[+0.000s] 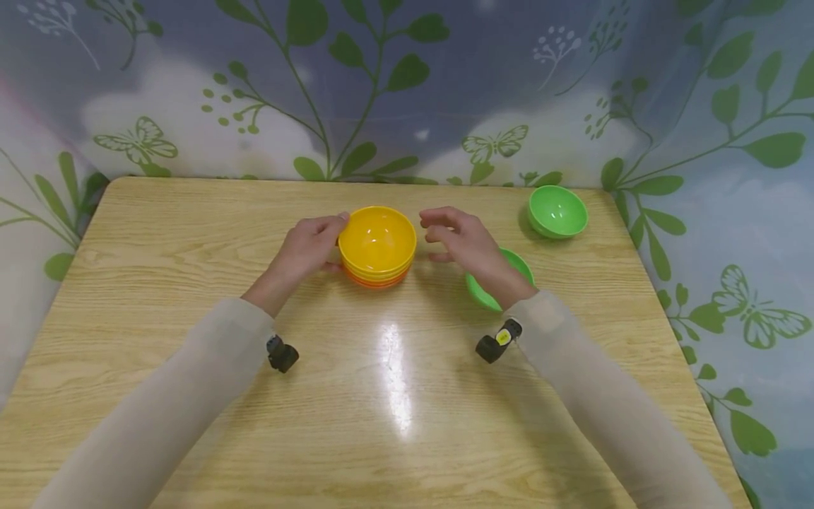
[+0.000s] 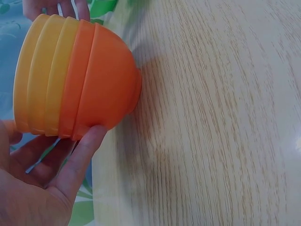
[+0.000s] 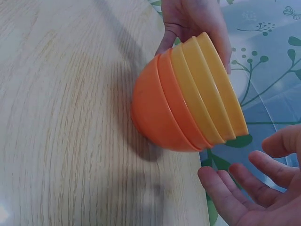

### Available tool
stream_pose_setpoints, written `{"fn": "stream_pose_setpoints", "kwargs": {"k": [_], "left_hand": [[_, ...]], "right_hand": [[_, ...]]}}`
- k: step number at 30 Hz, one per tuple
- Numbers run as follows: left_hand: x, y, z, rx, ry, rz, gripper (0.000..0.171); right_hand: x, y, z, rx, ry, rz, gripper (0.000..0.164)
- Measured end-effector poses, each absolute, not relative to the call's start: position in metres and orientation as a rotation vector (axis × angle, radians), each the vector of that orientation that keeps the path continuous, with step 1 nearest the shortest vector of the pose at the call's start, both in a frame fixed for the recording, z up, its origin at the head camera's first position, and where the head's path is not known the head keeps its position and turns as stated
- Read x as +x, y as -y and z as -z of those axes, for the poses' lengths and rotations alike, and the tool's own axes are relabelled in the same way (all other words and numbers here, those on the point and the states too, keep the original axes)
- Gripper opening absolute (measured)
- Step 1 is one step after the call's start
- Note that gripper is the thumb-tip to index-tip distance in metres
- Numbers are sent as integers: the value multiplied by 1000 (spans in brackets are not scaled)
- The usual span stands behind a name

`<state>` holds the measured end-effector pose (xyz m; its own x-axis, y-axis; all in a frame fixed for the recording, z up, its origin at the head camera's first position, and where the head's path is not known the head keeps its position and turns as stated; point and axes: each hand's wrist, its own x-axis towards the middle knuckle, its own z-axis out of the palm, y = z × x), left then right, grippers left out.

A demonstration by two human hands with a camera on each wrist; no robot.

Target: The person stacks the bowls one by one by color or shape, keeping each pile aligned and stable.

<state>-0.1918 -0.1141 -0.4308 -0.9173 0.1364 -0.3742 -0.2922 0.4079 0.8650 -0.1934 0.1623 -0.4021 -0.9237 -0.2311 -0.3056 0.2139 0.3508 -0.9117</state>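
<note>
A nested stack of bowls [image 1: 379, 244] stands upright near the back middle of the table, three yellow ones above two orange ones. My left hand [image 1: 307, 244] grips its left side, thumb at the top yellow rim and fingers against the lower sides. In the left wrist view, one fingertip meets the lowest orange bowl [image 2: 108, 75], whose foot is right at the tabletop. On the other side, my right hand [image 1: 469, 244] is held apart from the stack, its fingers loosely bent with nothing in them. The right wrist view shows a gap between those fingers [image 3: 240, 193] and the yellow bowls [image 3: 200, 89].
One green bowl [image 1: 557, 212] sits at the table's back right corner. Another green bowl [image 1: 524, 263] lies under my right wrist, partly hidden by it. A leaf-patterned curtain [image 1: 381, 106] borders the wooden table [image 1: 191, 212] along its back edge and the right side.
</note>
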Motion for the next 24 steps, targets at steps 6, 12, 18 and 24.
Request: {"fn": "stream_pose_setpoints", "kwargs": {"k": [6,12,18,24], "left_hand": [[-192,113,431,-137,-2275,-1521,68],[-191,113,432,-137,-2277,-1528,68],[-190,114,430,-140,-2272,-1531,69],[-190,114,430,-141,-2278,-1520,69]], "right_hand": [[-195,-175,399,-4,-2227,1609,45],[-196,-187,395,0,-2213,1633,46],[-197,-200,395,3,-2214,1651,45],[-197,-212,394,8,-2235,1645,46]]}}
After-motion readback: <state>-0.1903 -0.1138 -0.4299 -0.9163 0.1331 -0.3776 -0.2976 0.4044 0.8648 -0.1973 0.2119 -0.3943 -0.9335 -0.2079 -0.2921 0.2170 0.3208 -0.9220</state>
